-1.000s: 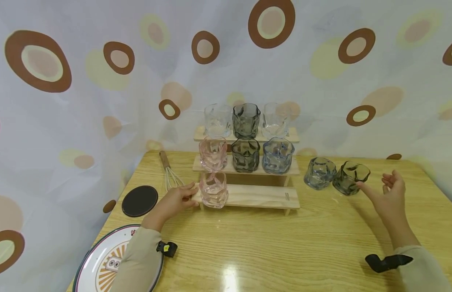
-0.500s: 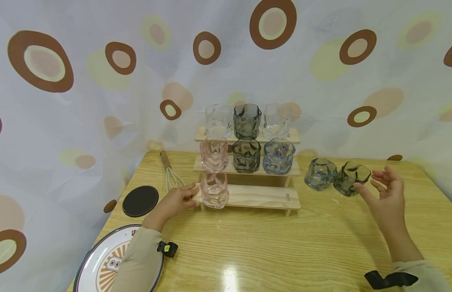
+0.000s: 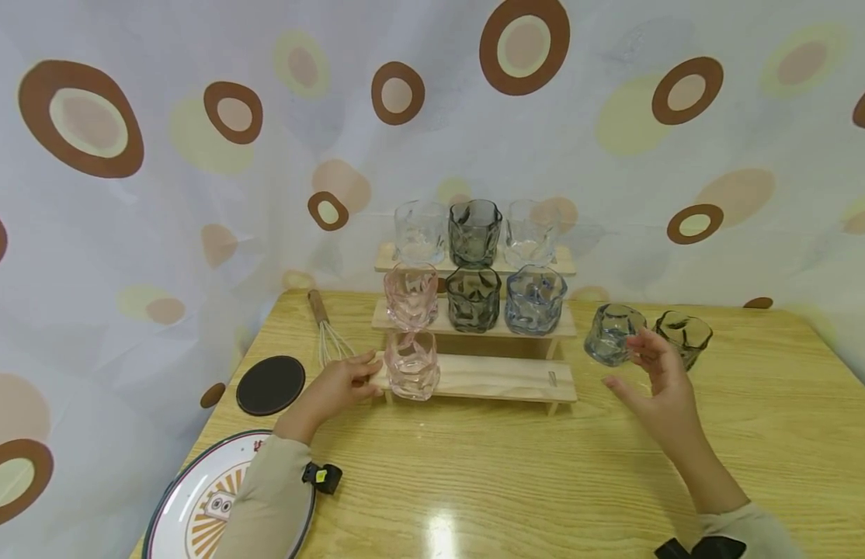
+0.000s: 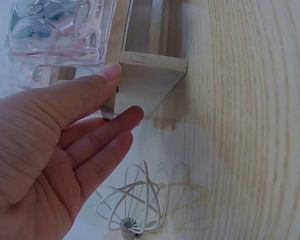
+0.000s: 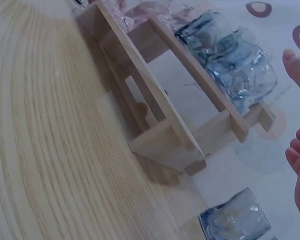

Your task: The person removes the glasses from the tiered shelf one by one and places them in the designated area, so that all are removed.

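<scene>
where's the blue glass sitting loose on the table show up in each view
Head: the blue glass stands on the table right of the wooden rack, just past the right hand, apart from it.
Left wrist: not in it.
Right wrist: bottom edge, right of middle.
Shared landmark: the wooden rack, seen upper middle in the right wrist view.

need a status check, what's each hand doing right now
Left hand: open, fingers touching the wooden rack.
Right hand: open, holding nothing, beside the blue glass.
</scene>
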The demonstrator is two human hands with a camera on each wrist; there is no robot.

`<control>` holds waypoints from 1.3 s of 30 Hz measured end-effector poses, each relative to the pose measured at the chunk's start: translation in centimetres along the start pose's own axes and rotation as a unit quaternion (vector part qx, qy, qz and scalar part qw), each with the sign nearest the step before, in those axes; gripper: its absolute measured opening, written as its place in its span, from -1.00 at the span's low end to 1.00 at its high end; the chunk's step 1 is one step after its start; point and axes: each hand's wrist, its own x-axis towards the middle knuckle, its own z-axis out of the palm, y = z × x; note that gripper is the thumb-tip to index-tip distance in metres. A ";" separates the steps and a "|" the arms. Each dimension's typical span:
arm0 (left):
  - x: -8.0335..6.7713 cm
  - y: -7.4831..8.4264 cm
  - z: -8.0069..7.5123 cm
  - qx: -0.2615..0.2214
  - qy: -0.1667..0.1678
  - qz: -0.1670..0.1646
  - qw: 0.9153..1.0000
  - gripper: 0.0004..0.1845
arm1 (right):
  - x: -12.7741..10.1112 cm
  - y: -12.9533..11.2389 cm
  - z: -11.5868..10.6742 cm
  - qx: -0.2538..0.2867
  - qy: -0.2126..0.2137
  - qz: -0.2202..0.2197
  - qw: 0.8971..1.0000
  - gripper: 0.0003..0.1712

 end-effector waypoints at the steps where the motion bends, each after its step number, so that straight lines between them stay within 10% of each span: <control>1: 0.0 0.1 0.0 -0.002 0.000 -0.001 1.000 -0.46 | 0.0 -0.1 0.5 -0.004 -0.010 -0.009 1.000 -0.03; 16: 0.2 0.2 -0.2 -0.002 0.000 -0.006 1.000 -0.45 | 1.4 -2.2 9.7 0.038 -0.104 -0.050 0.993 -0.08; 27: 0.1 0.1 -0.2 -0.007 -0.002 -0.011 1.000 -0.45 | 2.3 -2.8 16.1 0.110 -0.178 0.074 0.975 -0.12; 39: -0.1 0.4 -0.2 0.001 0.003 -0.010 1.000 -0.45 | 2.9 -2.8 19.3 0.133 -0.174 0.094 0.971 -0.06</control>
